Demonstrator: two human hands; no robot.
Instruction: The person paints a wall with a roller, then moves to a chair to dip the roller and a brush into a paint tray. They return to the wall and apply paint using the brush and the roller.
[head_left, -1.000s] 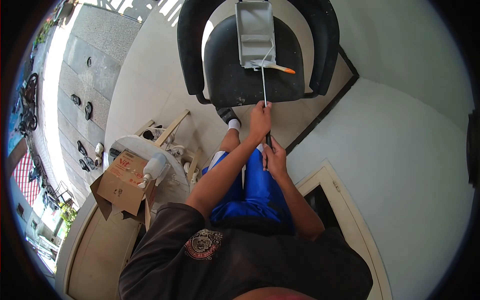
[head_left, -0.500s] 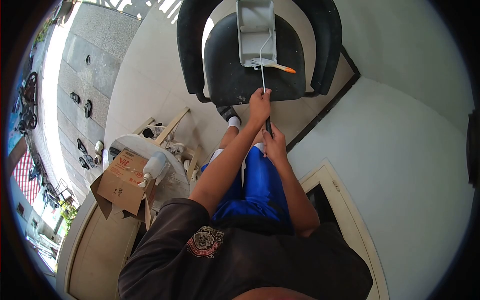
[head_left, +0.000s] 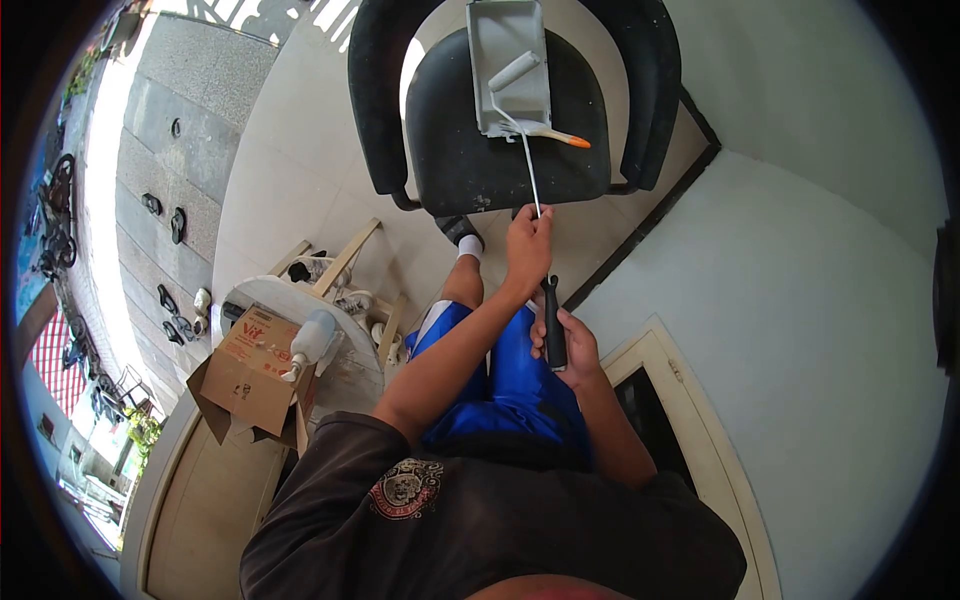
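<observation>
A paint roller [head_left: 515, 71] angles across the upper part of a grey paint tray [head_left: 482, 105]. The tray rests on a black chair seat [head_left: 450, 150]. My left hand [head_left: 528, 245] is closed around the roller's thin metal rod, below the seat's front edge. Nearer my body, my right hand [head_left: 572, 345] has its fingers around the lower end of the black handle. A paintbrush [head_left: 568, 138] with an orange-tipped handle lies across the near end of the tray, and the rod passes over it.
To my left, a round table [head_left: 350, 370] bears an open cardboard box [head_left: 245, 375] and a whitish plastic bottle [head_left: 315, 335]. Shoes [head_left: 350, 300] sit by its wooden legs. A pale wall [head_left: 800, 300] stands at my right, and sandals [head_left: 178, 225] lie outside.
The roller has turned from lying crosswise in the tray to a slant. Both hands have moved back toward my body, the right one farther down, so more of the black handle shows.
</observation>
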